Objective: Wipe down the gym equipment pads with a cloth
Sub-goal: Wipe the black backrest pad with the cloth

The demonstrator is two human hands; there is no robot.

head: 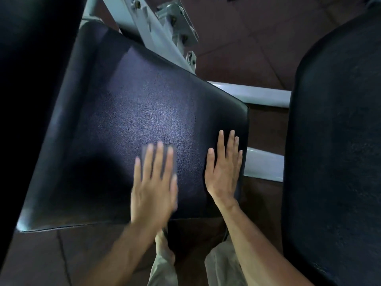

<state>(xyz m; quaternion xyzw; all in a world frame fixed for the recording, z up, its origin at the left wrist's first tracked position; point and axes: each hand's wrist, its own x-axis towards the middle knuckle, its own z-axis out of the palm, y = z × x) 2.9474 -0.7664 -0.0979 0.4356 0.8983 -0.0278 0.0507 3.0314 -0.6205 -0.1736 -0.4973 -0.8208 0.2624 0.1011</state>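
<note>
- Far left: a dark upright pad (31, 79) fills the edge of my view, unlit and hard to read.
- Centre: the black vinyl seat pad (148, 112) slopes away from me, its grained skin catching a patch of light. I judge it firm under a thin cushion, slick where polished, and fixed to the frame, so it will not shift under pressure.
- Near centre: my left hand (153, 182) lies flat on the seat pad, fingers straight and close together, blurred in mid-stroke. Under its fingertips sits the grey cloth (174, 153), a small folded square pinned against the vinyl by my palm, not pinched.
- The cloth looks thin, soft and light; I judge it will bunch or slide out unless the whole palm rides on it, so a flat press over its middle is the hold to keep.
- Right of it: my right hand (224, 168) rests spread and flat near the pad's right edge, holding nothing, bracing me.
- Far side: a pale grey steel frame (148, 23) with bolted brackets runs behind the pad, and crossbars (263, 96) reach to the right.
- Far right: a second black pad (338, 141), rough-textured, stands well apart from my hands, apparently not yet being wiped.
- Below: dark reddish-brown floor tiles (237, 54), my khaki trousers (220, 267) and a bare foot (164, 248) at the near edge.
</note>
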